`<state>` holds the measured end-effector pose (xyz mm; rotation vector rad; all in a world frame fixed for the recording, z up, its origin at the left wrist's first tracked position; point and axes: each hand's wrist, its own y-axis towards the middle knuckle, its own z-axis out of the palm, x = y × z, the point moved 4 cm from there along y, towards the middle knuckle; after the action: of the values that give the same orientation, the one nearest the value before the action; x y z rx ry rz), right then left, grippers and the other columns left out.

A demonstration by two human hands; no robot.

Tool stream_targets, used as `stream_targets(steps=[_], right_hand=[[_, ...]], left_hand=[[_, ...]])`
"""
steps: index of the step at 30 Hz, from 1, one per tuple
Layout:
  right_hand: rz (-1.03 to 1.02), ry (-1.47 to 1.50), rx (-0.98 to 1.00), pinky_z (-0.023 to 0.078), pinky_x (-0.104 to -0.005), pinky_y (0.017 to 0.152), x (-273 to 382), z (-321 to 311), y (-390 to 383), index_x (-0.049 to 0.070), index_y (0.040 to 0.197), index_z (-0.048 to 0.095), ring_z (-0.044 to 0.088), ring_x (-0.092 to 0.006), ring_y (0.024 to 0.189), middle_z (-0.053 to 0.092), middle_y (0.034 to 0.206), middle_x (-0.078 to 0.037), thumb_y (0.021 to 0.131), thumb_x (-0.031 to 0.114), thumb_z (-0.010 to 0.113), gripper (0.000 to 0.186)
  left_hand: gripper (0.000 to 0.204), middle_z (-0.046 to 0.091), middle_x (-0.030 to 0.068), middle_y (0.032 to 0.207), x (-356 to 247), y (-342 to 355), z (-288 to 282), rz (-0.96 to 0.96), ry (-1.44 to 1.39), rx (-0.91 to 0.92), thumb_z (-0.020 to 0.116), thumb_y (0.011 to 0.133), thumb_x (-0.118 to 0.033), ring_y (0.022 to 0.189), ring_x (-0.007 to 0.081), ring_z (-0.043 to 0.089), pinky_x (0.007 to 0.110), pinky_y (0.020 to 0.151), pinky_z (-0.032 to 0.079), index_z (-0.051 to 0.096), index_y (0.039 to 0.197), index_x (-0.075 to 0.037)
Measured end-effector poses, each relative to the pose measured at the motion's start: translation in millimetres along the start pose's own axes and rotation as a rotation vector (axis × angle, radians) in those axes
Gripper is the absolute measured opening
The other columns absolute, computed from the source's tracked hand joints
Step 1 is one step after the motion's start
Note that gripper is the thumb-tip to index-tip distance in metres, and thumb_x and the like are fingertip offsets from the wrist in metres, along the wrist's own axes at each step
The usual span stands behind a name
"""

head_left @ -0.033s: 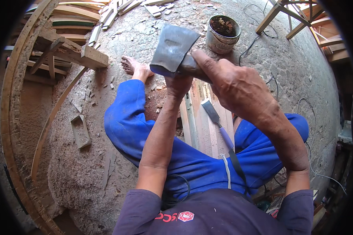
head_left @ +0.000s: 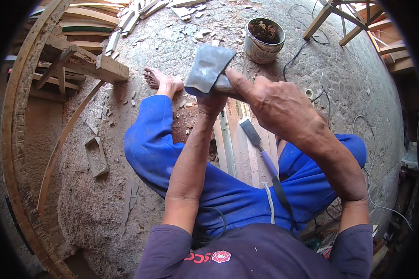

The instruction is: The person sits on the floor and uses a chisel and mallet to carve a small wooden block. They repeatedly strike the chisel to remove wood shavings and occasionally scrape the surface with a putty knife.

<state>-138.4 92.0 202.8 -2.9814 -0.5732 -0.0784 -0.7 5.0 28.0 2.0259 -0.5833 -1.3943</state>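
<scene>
My right hand (head_left: 284,104) grips the short handle of an axe with a broad, grey metal head (head_left: 208,67), held up in front of me. My left hand (head_left: 210,101) is beneath the head, its fingers mostly hidden behind it, so its grip is unclear. Below both hands, light wooden boards (head_left: 229,158) lie between my crossed, blue-trousered legs. On them rests a chisel with a wide grey blade (head_left: 250,131) and a lilac handle. My bare left foot (head_left: 165,83) is beyond the left knee.
A dirty bucket (head_left: 264,49) stands ahead; cables snake on the right. Wooden framework (head_left: 97,67) and curved strips fill the left side. A small rectangular box (head_left: 102,167) lies by my left leg, offcuts (head_left: 181,11) at the back, a wooden stand (head_left: 321,21) at back right.
The axe head has dropped a little, tilting slightly, and both hands have moved slightly with it. The legs and chisel are unchanged.
</scene>
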Motion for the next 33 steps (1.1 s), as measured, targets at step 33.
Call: stream_targets(steps=[33], right_hand=[[-0.155,0.465,-0.819,0.059,-0.0504,0.078,-13,-86,-20,0.01,0.149,0.041,0.072,-0.0428,0.091,0.071,0.101,-0.024,0.087,0.002,0.069,0.069]], left_hand=[[0.016,0.069,0.0043,0.082,12,27,26,-0.191,-0.251,0.15,0.076,0.088,-0.022,0.08,0.0261,0.066,0.043,0.077,0.047,0.069,0.091,-0.007]])
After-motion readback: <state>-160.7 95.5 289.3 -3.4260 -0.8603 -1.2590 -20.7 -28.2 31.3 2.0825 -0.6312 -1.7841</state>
